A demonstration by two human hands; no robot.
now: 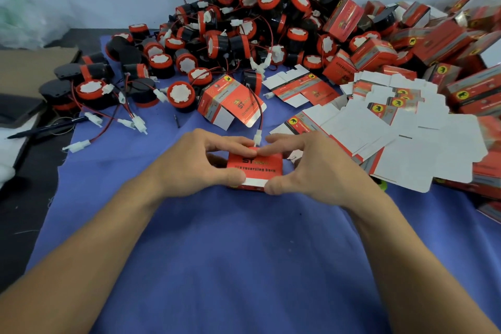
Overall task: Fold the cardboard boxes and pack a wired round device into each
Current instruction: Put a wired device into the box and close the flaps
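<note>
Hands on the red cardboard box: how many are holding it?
2. The left hand grips the red cardboard box at its left side; the right hand grips its right side. Their index fingertips meet at its far edge, by a white plastic connector.

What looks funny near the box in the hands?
A white plug sits at the far edge of the red box that the left hand and right hand grip. Its wire trails back across a half-folded box, so it looks stray, maybe in the way.
</note>
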